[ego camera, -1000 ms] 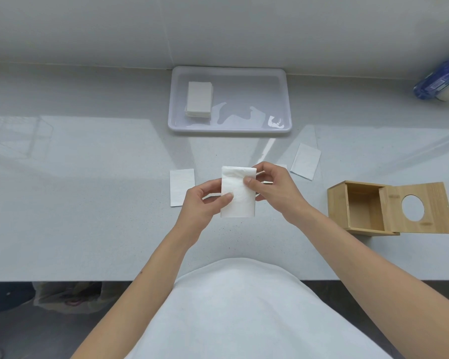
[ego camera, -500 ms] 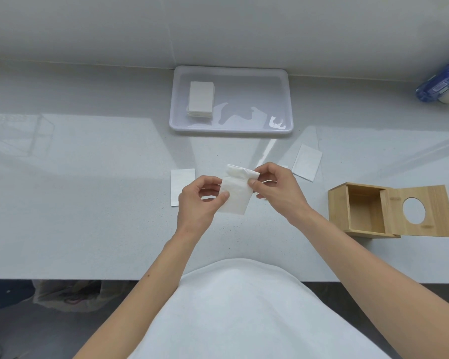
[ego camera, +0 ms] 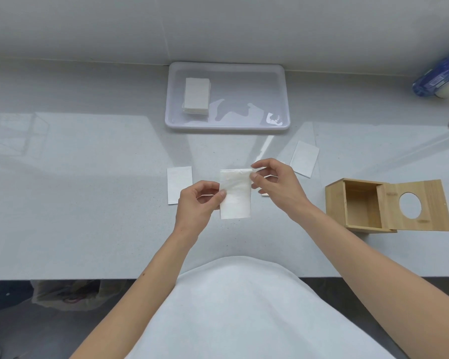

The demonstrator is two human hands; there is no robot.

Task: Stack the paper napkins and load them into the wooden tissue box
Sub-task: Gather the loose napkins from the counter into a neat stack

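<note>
A folded white napkin (ego camera: 236,200) is held upright-facing above the counter between both hands. My left hand (ego camera: 196,206) pinches its left edge, and my right hand (ego camera: 278,185) pinches its top right corner. One flat napkin (ego camera: 180,188) lies on the counter left of my hands, another napkin (ego camera: 304,158) lies to the right, and a third is mostly hidden under my right hand. The wooden tissue box (ego camera: 360,206) lies on its side at the right, its holed lid (ego camera: 420,208) swung open.
A white plastic tray (ego camera: 228,125) at the back holds a stack of napkins (ego camera: 196,99). A blue-wrapped pack (ego camera: 438,79) and crumpled items sit at the far right edge. The counter's front edge runs just before my body.
The napkin in my hands was tilted and bent half a second ago; it is now straight and flat, with my right hand up at its top corner.
</note>
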